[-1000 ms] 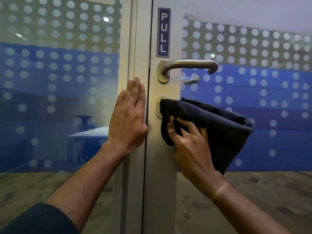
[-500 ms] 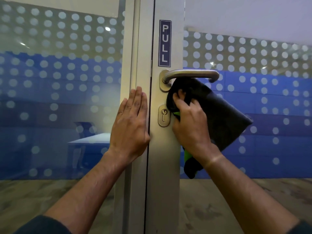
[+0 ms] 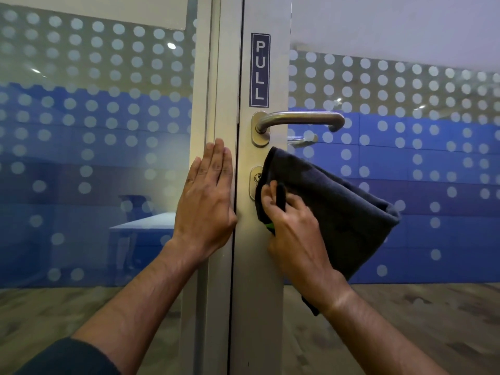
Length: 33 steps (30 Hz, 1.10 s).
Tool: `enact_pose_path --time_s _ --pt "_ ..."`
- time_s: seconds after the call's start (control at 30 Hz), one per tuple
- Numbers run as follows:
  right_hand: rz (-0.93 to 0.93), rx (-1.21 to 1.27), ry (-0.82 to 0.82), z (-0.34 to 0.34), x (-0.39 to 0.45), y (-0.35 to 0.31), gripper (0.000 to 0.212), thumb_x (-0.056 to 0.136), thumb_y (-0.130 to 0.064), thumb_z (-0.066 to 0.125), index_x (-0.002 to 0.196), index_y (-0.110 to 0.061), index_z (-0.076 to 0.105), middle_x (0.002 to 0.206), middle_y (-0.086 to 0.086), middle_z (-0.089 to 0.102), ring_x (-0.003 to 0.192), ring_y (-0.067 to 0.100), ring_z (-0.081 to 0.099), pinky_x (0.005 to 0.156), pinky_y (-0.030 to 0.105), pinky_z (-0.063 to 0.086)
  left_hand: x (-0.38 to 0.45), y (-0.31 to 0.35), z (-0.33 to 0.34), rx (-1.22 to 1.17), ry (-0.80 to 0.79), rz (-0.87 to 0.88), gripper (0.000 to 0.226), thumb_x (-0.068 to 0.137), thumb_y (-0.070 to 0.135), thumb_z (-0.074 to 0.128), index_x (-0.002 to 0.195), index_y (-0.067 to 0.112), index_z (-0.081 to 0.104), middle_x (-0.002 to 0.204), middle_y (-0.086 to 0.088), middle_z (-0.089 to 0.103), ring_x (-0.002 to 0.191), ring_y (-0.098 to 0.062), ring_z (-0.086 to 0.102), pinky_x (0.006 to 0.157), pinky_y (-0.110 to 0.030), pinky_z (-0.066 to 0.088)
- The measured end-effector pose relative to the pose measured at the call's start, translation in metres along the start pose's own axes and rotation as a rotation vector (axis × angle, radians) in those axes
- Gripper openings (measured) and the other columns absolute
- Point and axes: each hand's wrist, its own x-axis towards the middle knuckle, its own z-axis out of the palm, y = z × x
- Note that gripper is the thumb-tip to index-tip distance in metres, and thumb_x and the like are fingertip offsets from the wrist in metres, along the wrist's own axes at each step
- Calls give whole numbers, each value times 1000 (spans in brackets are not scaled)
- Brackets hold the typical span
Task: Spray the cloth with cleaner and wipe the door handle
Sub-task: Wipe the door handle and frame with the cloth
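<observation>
glass wall (image 3: 89,147) with rows of frosted dots, blue panels behind it, wood-look floor (image 3: 405,320) below; a pale table shows dimly through the left pane.
door frame (image 3: 208,77): pale metal upright, left of the dark gap at the door edge.
door (image 3: 257,293): pale metal stile with a dotted glass pane to its right, standing against the frame.
cloth (image 3: 338,212): dark grey, folded, with a small green patch at its lower left; it hangs to the right of the stile, its upper left corner lying over the keyhole plate, just below the handle and not touching the lever.
left hand (image 3: 205,201): flat on the frame, fingers straight and together, pointing up, thumb side by the door gap; holding nothing.
right hand (image 3: 292,228): fingers curled round a fold of the cloth, pressing it to the stile at the keyhole.
door handle (image 3: 300,119): brushed metal lever, level, pointing right, bare.
sign (image 3: 260,70): dark blue strip reading "pull" top to bottom, above the handle.
keyhole plate (image 3: 253,182): small metal oval, mostly covered by the cloth.
</observation>
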Motion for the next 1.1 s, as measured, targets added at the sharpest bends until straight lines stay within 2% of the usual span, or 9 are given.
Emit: enact_pose_path --time_s 0.07,0.13,0.33,0.53,0.77,0.97,1.1 --pt "31 107 2 -3 -3 8 58 79 10 66 133 -8 54 128 21 59 120 33 55 102 35 40 0 1 -1 -4 4 0 77 81 19 20 156 6 2 165 -13 -5 152 -22 -9 125 -40 1" --pt "74 211 56 -9 -4 12 57 77 14 66 129 -7 58 129 20 59 123 31 54 105 33 35 0 2 -2 -7 2 -2 77 83 16 23 156 6 2 165 -13 -5 152 -22 -9 125 -39 0" --pt "123 298 129 -22 -3 8 56 78 12 65 131 -4 55 136 21 53 121 34 54 104 33 37 1 2 -7 -13 -21 6 75 88 9 35 155 5 1 164 -15 -4 152 -25 -8 124 -38 -3" --pt "122 334 142 -31 -12 0 59 77 10 67 132 -6 55 135 20 55 117 31 57 101 39 48 -6 5 -5 -30 -26 -6 77 88 4 39 155 4 2 164 -16 -5 152 -27 -9 123 -35 -7" --pt "134 339 153 -41 -9 -7 59 77 7 67 133 -7 55 134 17 57 117 26 57 101 34 48 -17 7 -2 -29 -17 -3 67 96 14 35 155 2 5 164 -19 -2 152 -30 -5 123 -37 -5" --pt "172 272 119 -40 4 -13 57 76 9 70 131 -2 56 133 20 56 115 34 58 100 28 41 -4 14 -11 -48 -33 -22 65 98 25 30 154 -2 10 162 -24 5 151 -35 1 124 -42 -2" --pt "208 297 56 -49 15 -18 62 69 14 71 128 0 58 132 23 56 118 36 57 102 34 42 16 19 -24 -86 -73 -41 66 98 26 33 153 -2 12 162 -24 7 151 -34 1 124 -42 -3"
